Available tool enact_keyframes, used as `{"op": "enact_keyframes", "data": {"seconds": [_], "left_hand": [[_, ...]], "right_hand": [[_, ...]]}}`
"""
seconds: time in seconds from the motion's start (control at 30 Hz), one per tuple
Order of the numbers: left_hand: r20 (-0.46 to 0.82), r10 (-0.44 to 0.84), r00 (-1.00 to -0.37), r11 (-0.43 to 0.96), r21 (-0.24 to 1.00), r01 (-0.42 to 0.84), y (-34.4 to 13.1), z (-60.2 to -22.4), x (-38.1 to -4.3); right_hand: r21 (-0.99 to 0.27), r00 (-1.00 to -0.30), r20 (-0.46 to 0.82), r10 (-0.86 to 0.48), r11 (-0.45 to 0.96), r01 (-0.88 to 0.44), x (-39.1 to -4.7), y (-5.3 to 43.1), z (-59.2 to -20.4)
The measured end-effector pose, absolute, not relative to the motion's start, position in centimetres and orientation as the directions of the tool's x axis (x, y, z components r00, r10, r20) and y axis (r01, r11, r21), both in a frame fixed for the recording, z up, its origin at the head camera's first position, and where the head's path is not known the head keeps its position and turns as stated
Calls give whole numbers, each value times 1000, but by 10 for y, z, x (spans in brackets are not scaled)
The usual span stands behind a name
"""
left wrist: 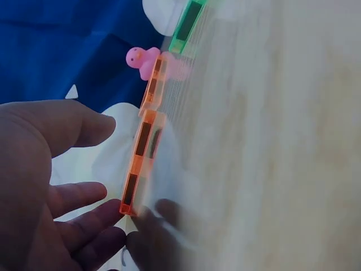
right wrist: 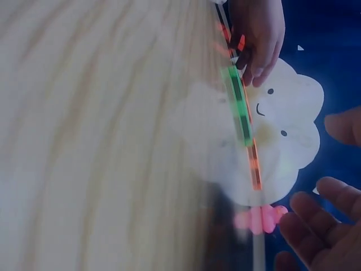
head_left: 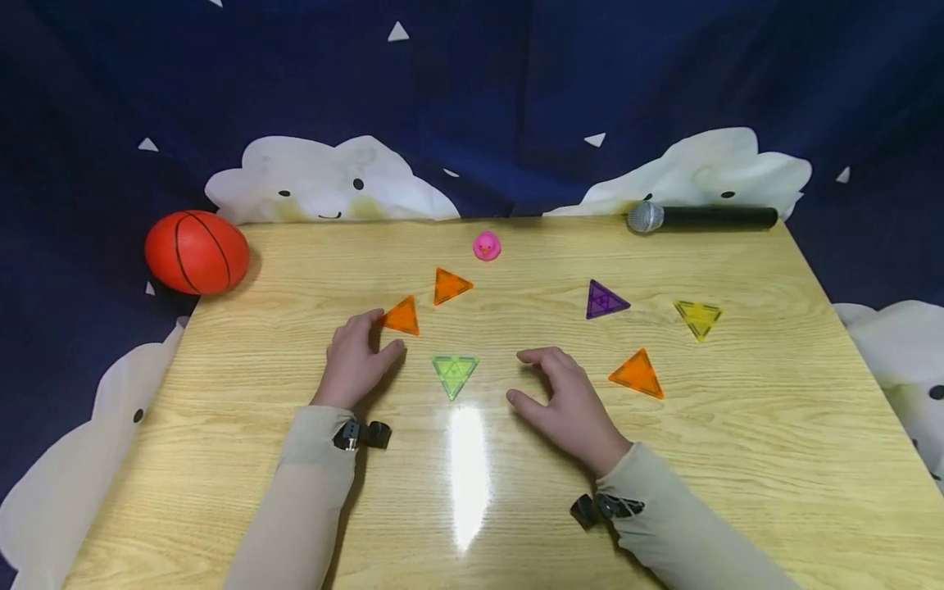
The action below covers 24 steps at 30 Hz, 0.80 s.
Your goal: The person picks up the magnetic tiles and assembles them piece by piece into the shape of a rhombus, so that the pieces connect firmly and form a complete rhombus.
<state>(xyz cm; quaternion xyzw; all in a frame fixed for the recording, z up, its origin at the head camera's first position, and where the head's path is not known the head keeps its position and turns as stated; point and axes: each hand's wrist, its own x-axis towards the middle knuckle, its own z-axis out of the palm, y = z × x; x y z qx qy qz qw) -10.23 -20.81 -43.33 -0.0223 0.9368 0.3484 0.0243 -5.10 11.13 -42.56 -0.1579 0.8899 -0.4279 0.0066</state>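
My left hand (head_left: 357, 360) reaches over the table with its fingertips right at the left corner of an orange triangular magnetic tile (head_left: 403, 317). In the left wrist view the thumb (left wrist: 84, 124) stands apart from that orange tile (left wrist: 138, 164). A second orange tile (head_left: 451, 286) lies just beyond it. Between the two hands lies a light green triangular tile (head_left: 454, 374). My right hand (head_left: 571, 406) hovers to its right, thumb and fingers spread and holding nothing. Nearby on the right are a third orange tile (head_left: 640, 375) and a purple tile (head_left: 605, 301).
A yellow triangular tile (head_left: 698, 319) lies farther right. At the back edge are a pink rubber duck (head_left: 487, 246) and a black microphone (head_left: 708, 218). A red ball (head_left: 197, 252) sits at the back left corner. A dark blue curtain (head_left: 487, 98) hangs behind the table (head_left: 774, 475).
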Motion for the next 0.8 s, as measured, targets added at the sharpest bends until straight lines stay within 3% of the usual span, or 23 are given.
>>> {"op": "enact_keyframes", "data": {"seconds": [0.33,0.8], "left_hand": [[-82,-64,-995,774,624,-102,-205,-432,-117],[-145,-109,-983,812,558,-172,-193,-426,-129]], "right_hand": [[-819,-948,28,-318,536,-204,-56,92,-431],[-776,-951,-22,-308,605,-178,-72,65,-438]]}}
